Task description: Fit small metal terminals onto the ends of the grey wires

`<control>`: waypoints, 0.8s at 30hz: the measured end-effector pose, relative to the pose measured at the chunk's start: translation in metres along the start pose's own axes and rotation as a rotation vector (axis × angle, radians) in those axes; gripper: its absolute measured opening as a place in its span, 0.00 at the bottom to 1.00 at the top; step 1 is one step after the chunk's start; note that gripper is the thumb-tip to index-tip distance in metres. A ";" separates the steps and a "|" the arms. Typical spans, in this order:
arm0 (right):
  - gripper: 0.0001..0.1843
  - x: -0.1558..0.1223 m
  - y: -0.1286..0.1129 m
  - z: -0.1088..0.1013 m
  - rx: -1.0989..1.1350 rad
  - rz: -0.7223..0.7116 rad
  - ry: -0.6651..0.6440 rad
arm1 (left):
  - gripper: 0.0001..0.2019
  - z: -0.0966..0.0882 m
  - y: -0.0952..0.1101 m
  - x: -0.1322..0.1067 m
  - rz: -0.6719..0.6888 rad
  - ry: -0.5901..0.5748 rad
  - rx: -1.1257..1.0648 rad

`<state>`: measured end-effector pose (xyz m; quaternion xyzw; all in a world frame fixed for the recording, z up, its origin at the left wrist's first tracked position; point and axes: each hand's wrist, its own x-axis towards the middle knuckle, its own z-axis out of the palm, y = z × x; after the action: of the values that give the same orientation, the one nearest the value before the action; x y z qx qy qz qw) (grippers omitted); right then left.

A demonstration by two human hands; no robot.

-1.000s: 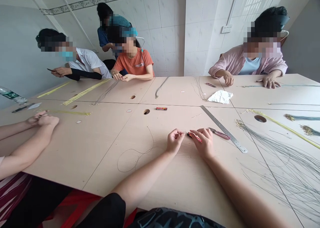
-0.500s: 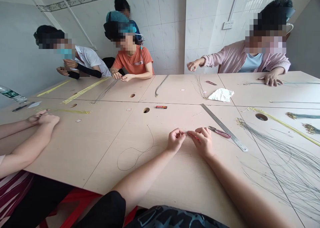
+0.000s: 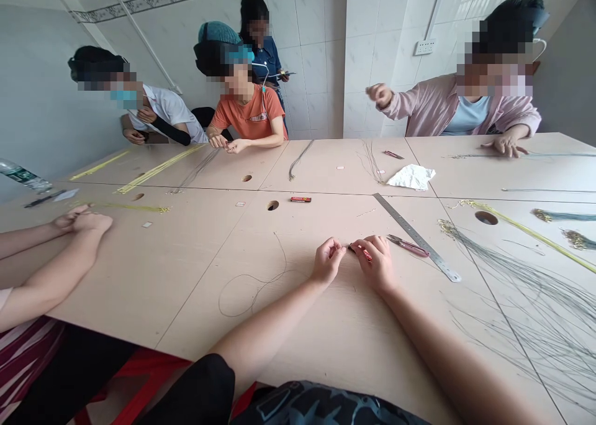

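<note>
Moved: co-worker's raised hand now higher, farther back from the surface
Left grip: left hand in a narrow pinch
Thing: small red object between both hands
Right grip: right hand holding it
Beside: pink utility knife

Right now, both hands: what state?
Left hand: fingers pinched closed; anything held is too small to tell.
Right hand: closed, holding a small red item.

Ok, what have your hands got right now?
Right hand holding small red item. Left hand pinched, right beside it. Pink-handled craft knife and steel ruler lying just past right hand.
</note>
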<state>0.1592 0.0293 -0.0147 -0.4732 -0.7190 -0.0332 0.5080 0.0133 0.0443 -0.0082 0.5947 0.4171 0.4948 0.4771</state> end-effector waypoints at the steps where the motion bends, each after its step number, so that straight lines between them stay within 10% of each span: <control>1: 0.07 0.000 0.001 0.001 0.018 0.017 -0.008 | 0.12 0.000 0.001 -0.001 0.012 -0.010 0.025; 15: 0.19 0.030 -0.009 -0.020 0.443 0.579 0.190 | 0.18 -0.011 0.067 -0.003 -0.136 -0.187 0.335; 24: 0.20 0.081 0.015 -0.124 0.648 0.719 0.502 | 0.11 -0.046 0.054 -0.005 -0.097 -0.139 0.511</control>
<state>0.2534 0.0248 0.1003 -0.4858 -0.3421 0.2539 0.7632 -0.0315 0.0359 0.0465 0.7077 0.5227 0.3081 0.3619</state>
